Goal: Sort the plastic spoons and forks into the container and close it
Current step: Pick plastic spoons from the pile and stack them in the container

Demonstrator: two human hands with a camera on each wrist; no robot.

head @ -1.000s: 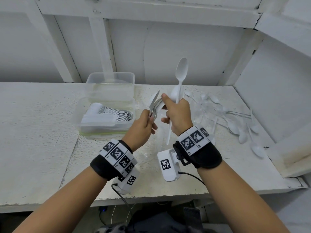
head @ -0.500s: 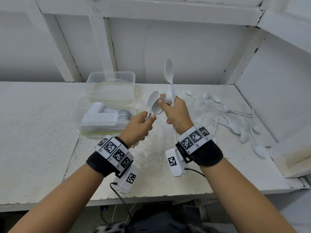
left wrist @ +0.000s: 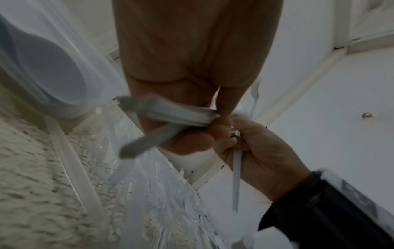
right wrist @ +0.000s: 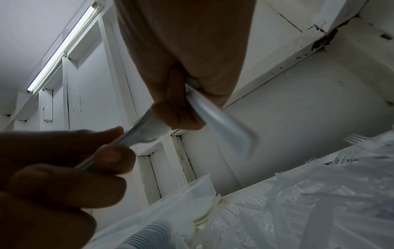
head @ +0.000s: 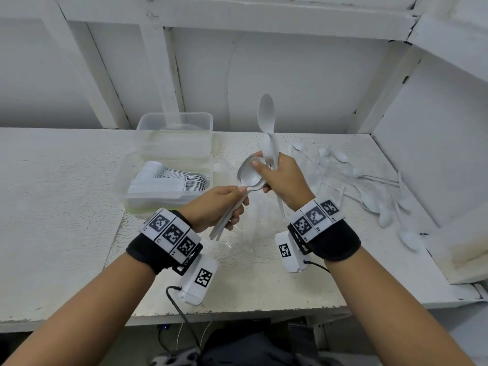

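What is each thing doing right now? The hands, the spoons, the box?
left hand: grips a bunch of nested spoons by the handles
nested spoons: held, bowls touched by the right thumb
right hand: grips an upright spoon
upright spoon: bowl up
container: open, spoons stacked inside
loose spoons: scattered on the table

Your left hand (head: 215, 207) and right hand (head: 284, 180) meet above the table (head: 52, 207), spoons (head: 249, 175) between them. Left of your left hand sits the container (head: 126, 178), holding stacked cutlery (head: 169, 180). Right of your right hand, loose spoons (head: 369, 191) lie scattered on the table.
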